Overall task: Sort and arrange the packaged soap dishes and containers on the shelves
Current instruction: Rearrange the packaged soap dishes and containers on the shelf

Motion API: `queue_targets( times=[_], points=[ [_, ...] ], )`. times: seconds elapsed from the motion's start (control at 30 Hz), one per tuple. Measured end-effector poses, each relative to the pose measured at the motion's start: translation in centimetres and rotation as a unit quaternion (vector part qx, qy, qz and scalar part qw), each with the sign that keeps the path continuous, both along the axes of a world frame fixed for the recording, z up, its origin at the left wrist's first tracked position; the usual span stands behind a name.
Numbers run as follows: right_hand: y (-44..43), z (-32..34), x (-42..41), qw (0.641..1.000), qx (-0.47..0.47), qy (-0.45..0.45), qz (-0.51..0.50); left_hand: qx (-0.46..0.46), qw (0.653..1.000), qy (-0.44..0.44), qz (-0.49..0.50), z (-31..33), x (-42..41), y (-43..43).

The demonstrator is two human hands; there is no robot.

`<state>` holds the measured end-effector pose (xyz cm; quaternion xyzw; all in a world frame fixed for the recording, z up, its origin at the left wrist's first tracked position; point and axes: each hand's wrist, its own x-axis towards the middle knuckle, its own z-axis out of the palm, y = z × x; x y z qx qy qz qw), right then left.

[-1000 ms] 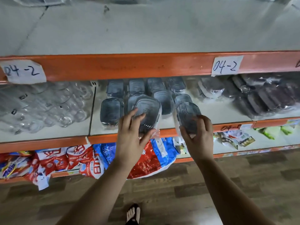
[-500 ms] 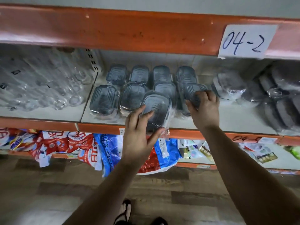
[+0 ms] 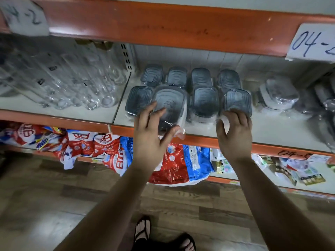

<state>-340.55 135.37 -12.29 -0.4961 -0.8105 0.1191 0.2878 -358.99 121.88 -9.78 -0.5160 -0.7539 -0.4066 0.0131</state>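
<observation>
Soap dish of grey plastic (image 3: 169,104), rectangular and film-wrapped, stood tilted at the orange-edged shelf (image 3: 272,132) front, gripped by my left hand (image 3: 152,136). My right hand (image 3: 233,138) pinched a neighbouring dish (image 3: 237,102). I advised lowering it level, in row.

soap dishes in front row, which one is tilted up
The front-row soap dish second from left: the left hand holds it tilted past the shelf edge; others lie flat.

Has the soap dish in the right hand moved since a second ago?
Yes. The soap dish at the right hand went inward, from over the shelf's orange front edge to the front row's right end.
</observation>
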Motion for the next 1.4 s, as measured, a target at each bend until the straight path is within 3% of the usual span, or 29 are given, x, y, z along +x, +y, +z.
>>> queue_targets(
  times=[0.33,0.5,0.67,1.0,1.4],
  points=[
    [-7.3,0.1,-5.5,0.999,-0.028,-0.008,0.020,-0.040,0.997,0.064,0.022,-0.4,-10.0,1.9],
    [-8.9,0.6,-6.1,0.999,-0.028,-0.023,0.007,-0.159,0.982,0.103,0.003,-1.5,-11.7,2.9],
    [-11.3,1.8,-5.9,0.999,-0.042,-0.021,0.000,-0.191,0.976,0.106,-0.005,-0.5,-11.5,1.6],
    [-16.6,8.9,-3.8,0.998,-0.041,-0.021,0.041,-0.138,0.971,0.184,-0.062,5.7,-7.8,-9.3],
    [-20.3,20.5,-7.1,0.992,0.061,0.020,0.112,-0.081,0.974,0.206,0.041,18.4,-10.2,-16.5]
  ],
)
